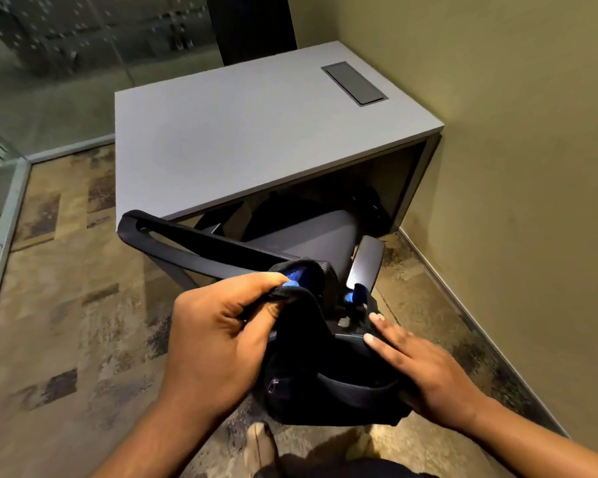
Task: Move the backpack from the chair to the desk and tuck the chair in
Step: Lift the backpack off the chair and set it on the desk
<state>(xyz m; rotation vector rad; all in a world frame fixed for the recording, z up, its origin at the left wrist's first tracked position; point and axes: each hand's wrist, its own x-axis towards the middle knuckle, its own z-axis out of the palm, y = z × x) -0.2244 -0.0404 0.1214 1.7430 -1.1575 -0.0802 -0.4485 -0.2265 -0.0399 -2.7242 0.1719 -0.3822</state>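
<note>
A black backpack with blue lining hangs low in front of me, in front of the chair. My left hand is shut on its top handle, and one shoulder strap loops out to the upper left. My right hand lies flat against the backpack's right side, fingers spread on it. The dark office chair stands behind the backpack, its seat partly under the grey desk and its right armrest showing. The desk top is bare.
A dark cable hatch is set in the desk's far right corner. A beige wall runs close along the right. A glass partition stands at left. A second dark chair back rises behind the desk. My shoes show on the patterned carpet.
</note>
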